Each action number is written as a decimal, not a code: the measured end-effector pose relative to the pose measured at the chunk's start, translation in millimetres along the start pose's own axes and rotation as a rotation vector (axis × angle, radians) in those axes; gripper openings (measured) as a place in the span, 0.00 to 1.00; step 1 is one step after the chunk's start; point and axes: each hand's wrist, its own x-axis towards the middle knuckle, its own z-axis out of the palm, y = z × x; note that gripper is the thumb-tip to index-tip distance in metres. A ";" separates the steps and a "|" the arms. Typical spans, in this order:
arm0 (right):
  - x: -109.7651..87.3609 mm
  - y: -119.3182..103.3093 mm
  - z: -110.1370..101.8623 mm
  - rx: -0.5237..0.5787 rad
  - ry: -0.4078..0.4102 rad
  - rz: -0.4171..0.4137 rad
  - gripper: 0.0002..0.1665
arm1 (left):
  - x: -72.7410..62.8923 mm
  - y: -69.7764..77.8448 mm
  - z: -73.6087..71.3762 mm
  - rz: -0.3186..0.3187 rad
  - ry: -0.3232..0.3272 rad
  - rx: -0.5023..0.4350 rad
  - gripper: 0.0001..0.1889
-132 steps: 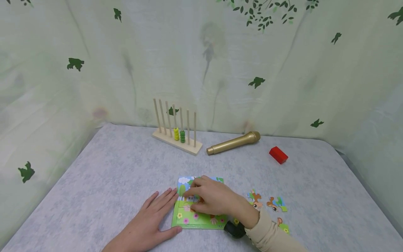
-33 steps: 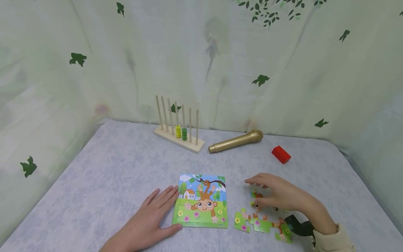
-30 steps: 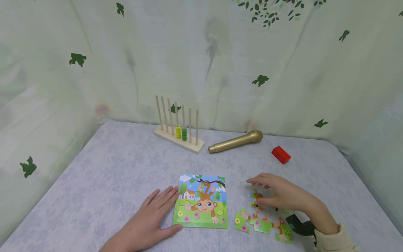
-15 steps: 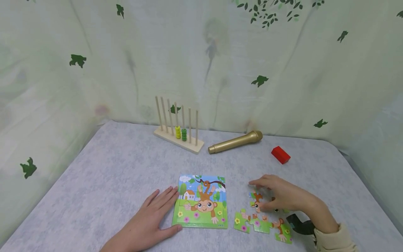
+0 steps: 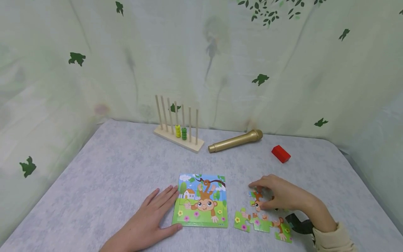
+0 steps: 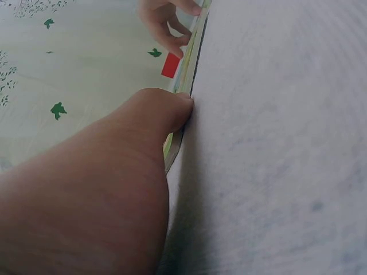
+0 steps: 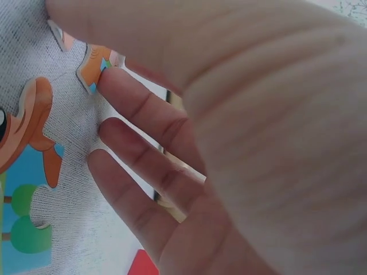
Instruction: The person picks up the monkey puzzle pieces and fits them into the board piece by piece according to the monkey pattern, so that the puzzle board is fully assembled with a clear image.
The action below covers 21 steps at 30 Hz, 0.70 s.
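Left hand (image 5: 149,217) flat at left, fingers straight, thumb out, gripping nothing, tips against left edge of puzzle board (image 5: 203,214): likely steadying it. Board near, mid-table. Farther right, right hand (image 5: 281,194) arched over loose pieces (image 5: 262,225), thumb well apart from fingers, apparently touching 1 piece; no grip evident, perhaps keeping it aligned. Board bright: 1 brown monkey below branch. Pieces: similar monkey parts, knobbed edges.
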 end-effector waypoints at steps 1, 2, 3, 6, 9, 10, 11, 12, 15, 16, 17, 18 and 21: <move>0.0 -0.1 -0.3 -0.001 0.001 0.003 0.35 | 0.1 -0.1 -0.2 0.003 0.003 0.000 0.48; -0.1 0.0 -0.5 0.000 0.003 0.001 0.35 | 0.1 -0.2 -0.2 0.007 0.007 0.000 0.48; -0.3 -0.1 -0.7 0.000 0.005 -0.001 0.34 | 0.1 -0.3 -0.3 0.011 0.010 0.003 0.47; -0.7 0.2 -0.8 0.001 0.009 -0.009 0.33 | -0.1 -0.6 -0.2 0.021 0.016 0.009 0.47; -0.9 0.7 -0.6 -0.007 0.013 -0.020 0.31 | -0.4 -0.8 0.2 0.026 0.018 0.018 0.47; -0.9 0.9 -0.6 -0.013 0.015 -0.024 0.30 | -0.4 -0.9 0.3 0.026 0.019 0.018 0.47; -0.9 1.1 -0.7 -0.020 0.018 -0.028 0.30 | -0.4 -0.9 0.4 0.027 0.020 0.019 0.47; -0.8 1.2 -0.8 -0.027 0.020 -0.032 0.29 | -0.4 -1.0 0.4 0.027 0.020 0.019 0.47; -0.5 1.2 -0.8 -0.044 0.027 -0.049 0.28 | -0.2 -1.2 0.6 0.022 0.014 0.013 0.48; -0.3 1.2 -0.6 -0.047 0.030 -0.056 0.28 | 0.0 -1.3 0.6 0.020 0.011 0.010 0.48; -0.1 1.1 -0.4 -0.049 0.034 -0.063 0.27 | 0.1 -1.3 0.7 0.018 0.007 0.006 0.48; 0.3 1.0 -0.2 -0.049 0.038 -0.070 0.27 | 0.3 -1.3 0.8 0.015 0.003 0.002 0.48; 1.0 -0.1 1.0 -0.049 0.058 -0.092 0.25 | 0.6 -1.5 0.9 0.017 0.004 0.007 0.48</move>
